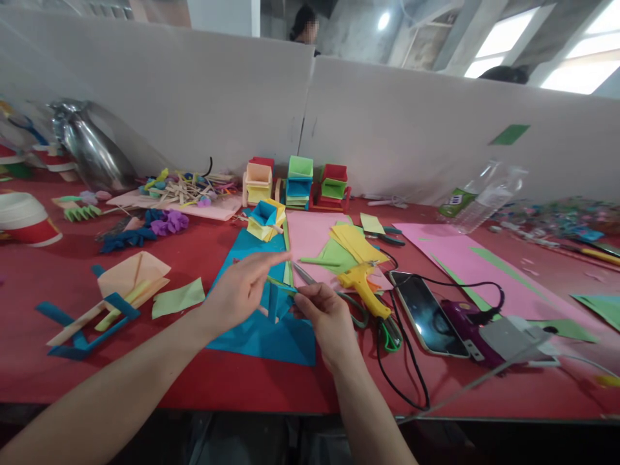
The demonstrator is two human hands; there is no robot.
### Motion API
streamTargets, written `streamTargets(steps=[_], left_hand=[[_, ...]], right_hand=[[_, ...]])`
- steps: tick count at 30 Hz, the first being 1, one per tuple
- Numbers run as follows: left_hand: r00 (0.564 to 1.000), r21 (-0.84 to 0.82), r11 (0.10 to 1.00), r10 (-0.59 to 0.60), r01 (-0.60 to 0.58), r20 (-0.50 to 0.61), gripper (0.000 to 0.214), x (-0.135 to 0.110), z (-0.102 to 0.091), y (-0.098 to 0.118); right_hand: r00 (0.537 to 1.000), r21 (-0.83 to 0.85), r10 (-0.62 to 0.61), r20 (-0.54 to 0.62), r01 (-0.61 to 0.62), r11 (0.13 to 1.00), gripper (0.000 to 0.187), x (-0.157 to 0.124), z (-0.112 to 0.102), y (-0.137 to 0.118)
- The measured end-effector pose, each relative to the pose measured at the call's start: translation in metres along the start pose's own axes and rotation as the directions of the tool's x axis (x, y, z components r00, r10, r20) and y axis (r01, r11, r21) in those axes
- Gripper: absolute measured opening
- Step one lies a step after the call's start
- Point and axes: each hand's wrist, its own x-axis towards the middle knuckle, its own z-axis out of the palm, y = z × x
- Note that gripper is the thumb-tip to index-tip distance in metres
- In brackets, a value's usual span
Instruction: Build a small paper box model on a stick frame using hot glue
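Observation:
My left hand (242, 285) hovers over a blue paper sheet (264, 332) with its fingers stretched out toward the right, touching a thin yellow-green strip. My right hand (327, 316) is closed in a pinch on a folded blue paper piece (277, 298) with that strip (281, 284) at its top. A metal ruler or blade (303, 272) lies just beyond my right fingers. A yellow glue gun (362, 284) lies right of my right hand, with green-handled scissors (391, 332) below it.
Folded colourful paper boxes (298, 184) stand by the white partition (194, 97). Pink sheets (465, 258), yellow slips (356, 242), a phone (426, 313), cables, a plastic bottle (484, 194), a paper cup (26, 219), a steel kettle (92, 145) and craft sticks (186, 188) crowd the red table (194, 381).

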Motion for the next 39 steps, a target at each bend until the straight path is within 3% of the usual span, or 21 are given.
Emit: streamTargets(steps=[2,4,6,8,10,12,14,16,27,34,39], left_hand=[[0.975,-0.023,0.999,0.017,-0.022,-0.220,0.034,0.002,-0.008,0.003],[0.901,-0.084,0.996,-0.052,0.017,-0.430,0.029,0.005,-0.016,-0.002],[0.835,-0.212,0.974,-0.178,0.075,-0.521,0.028,0.011,-0.021,-0.016],[0.869,-0.364,0.914,-0.320,0.178,-0.377,0.027,0.018,-0.024,-0.034],[0.888,-0.514,0.765,-0.460,0.388,-0.015,0.033,0.022,-0.027,-0.049],[0.824,-0.575,0.597,-0.476,0.560,0.309,0.040,0.023,-0.028,-0.057],[0.763,-0.576,0.502,-0.458,0.645,0.456,0.043,0.022,-0.029,-0.059],[0.749,-0.568,0.488,-0.453,0.663,0.485,0.039,0.020,-0.029,-0.059],[0.755,-0.529,0.538,-0.475,0.656,0.452,0.028,0.019,-0.021,-0.056],[0.748,-0.601,0.456,-0.499,0.657,0.438,0.024,0.017,-0.016,-0.057],[0.733,-0.699,0.348,-0.568,0.625,0.373,0.024,0.031,-0.020,-0.057]], right_hand=[[1.000,0.019,-0.020,-0.020,0.021,1.000,0.021,-0.001,-0.001,-0.002],[0.998,0.023,-0.047,-0.041,0.048,0.999,0.020,-0.001,-0.002,-0.004],[0.996,0.026,-0.068,-0.057,0.070,0.997,0.019,-0.001,-0.003,-0.006],[0.995,0.044,-0.075,-0.062,0.078,0.996,0.018,-0.001,-0.005,-0.007],[0.996,0.079,-0.074,-0.055,0.078,0.994,0.018,0.000,-0.006,-0.008],[0.997,0.114,-0.063,-0.043,0.068,0.991,0.018,0.001,-0.008,-0.008],[0.999,0.146,-0.045,-0.025,0.048,0.988,0.019,0.001,-0.010,-0.008],[1.000,0.165,-0.023,-0.013,0.025,0.986,0.020,0.001,-0.012,-0.008],[0.999,0.185,0.021,0.045,-0.029,0.982,0.023,0.002,-0.015,-0.009],[0.999,0.132,0.003,0.053,-0.010,0.991,0.021,0.002,-0.015,-0.009],[0.992,0.058,0.014,0.126,-0.021,0.998,0.021,0.026,-0.011,-0.040]])
